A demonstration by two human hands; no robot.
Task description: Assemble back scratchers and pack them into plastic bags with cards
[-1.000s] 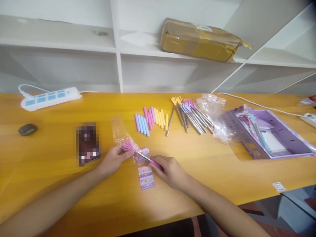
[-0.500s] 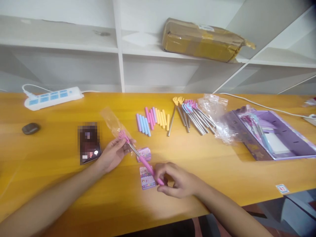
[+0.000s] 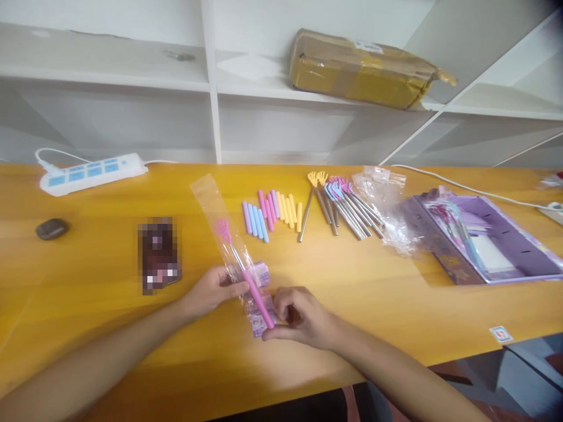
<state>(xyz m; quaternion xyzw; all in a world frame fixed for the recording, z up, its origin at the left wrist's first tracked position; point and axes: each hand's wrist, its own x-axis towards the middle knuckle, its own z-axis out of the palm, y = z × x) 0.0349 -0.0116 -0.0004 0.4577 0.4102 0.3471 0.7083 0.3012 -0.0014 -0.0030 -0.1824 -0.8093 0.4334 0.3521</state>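
A pink back scratcher with a metal rod lies slantwise inside a clear plastic sleeve, its claw end up and to the left. My left hand is closed on the sleeve and scratcher, thumb across the top of the pink handle. At the lower end of the handle, my right hand has its fingers curled and its thumb against the tip. Small purple printed cards lie partly hidden under the sleeve. Behind are loose pink, purple, blue and yellow handle tubes and several scratcher rods with coloured claws.
On the right stands an open purple box holding bagged scratchers, with crumpled clear bags beside it. To the left are a phone, a dark small case and a power strip. A taped parcel rests on the shelf.
The scratcher has slid deeper into the sleeve. My left hand has moved from the claw end down to the handle, and my right hand has shifted slightly left.
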